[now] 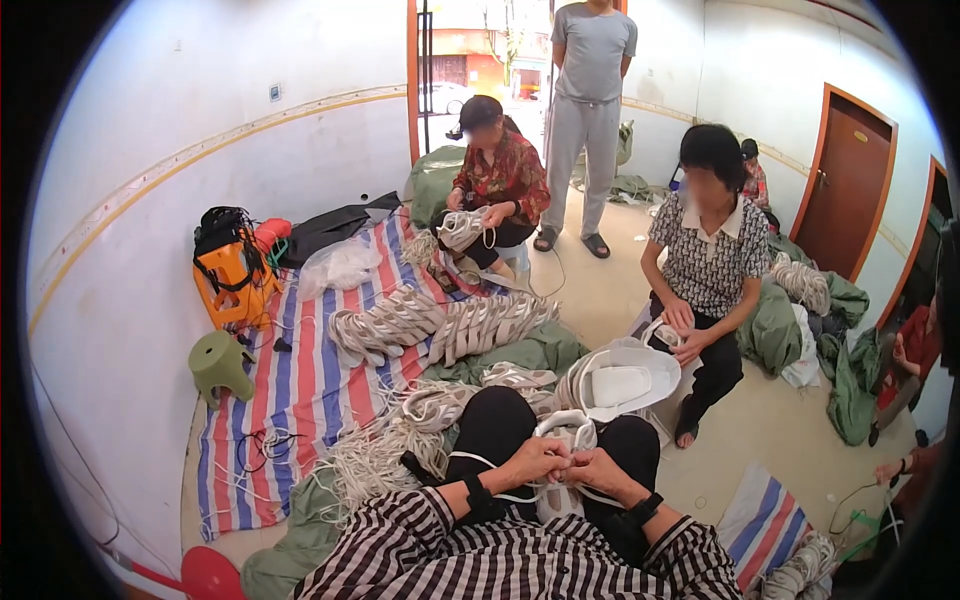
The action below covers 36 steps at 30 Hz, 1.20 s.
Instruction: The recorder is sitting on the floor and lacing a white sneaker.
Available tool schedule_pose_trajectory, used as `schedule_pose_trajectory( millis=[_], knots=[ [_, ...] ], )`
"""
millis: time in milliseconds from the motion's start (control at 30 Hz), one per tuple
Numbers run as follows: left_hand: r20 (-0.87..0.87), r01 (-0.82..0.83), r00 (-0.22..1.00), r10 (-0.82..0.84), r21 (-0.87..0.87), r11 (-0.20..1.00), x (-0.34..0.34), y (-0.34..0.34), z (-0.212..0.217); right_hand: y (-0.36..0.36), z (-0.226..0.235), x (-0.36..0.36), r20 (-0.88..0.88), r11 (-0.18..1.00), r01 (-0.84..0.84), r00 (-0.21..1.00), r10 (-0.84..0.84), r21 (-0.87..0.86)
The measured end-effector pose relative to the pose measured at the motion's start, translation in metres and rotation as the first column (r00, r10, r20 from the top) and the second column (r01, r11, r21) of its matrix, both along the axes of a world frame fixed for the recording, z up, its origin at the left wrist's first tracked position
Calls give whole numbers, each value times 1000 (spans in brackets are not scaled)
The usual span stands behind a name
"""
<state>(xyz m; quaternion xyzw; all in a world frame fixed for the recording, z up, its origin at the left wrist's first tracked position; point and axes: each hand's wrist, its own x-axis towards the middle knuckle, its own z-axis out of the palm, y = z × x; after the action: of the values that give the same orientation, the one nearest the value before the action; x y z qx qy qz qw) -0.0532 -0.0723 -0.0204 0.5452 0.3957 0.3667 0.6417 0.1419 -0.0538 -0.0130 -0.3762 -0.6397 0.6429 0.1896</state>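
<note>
Between my knees rests a white and beige shoe upper point(560, 503), its padded collar facing away from me. My left hand point(537, 461) and my right hand point(600, 472) meet over its lacing area, fingertips pinched together. A white shoelace point(470, 456) loops out to the left across my thigh and runs into the fingers; its exact path between them is too small to make out. More shoe uppers point(440, 405) lie just past my left knee, beside a heap of loose white laces point(385, 460).
Rows of shoe uppers point(475, 328) stand on a striped sheet point(270, 400). A green stool point(220, 367) and an orange chair point(235, 285) are at left. Ahead, one seated person point(500, 190) and another at right point(712, 240) handle uppers; a third person point(592, 100) stands behind.
</note>
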Motion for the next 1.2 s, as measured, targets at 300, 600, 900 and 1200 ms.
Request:
schedule_pose_trajectory(
  millis=[300,600,900,1200],
  knots=[
    [-40,-111,992,116,98,989,2,-5,11,1,1,2,-38,1000,16,999,-15,20],
    [7,56,998,-56,48,997,3,-4,14,7,-6,12,-195,988,151,969,-153,-25],
    [-77,6,997,5,147,989,12,-11,19,-4,10,4,-149,973,215,968,-202,77],
    [-109,-11,994,29,156,988,13,-11,18,-2,0,2,-151,961,256,959,-239,103]
  ],
)
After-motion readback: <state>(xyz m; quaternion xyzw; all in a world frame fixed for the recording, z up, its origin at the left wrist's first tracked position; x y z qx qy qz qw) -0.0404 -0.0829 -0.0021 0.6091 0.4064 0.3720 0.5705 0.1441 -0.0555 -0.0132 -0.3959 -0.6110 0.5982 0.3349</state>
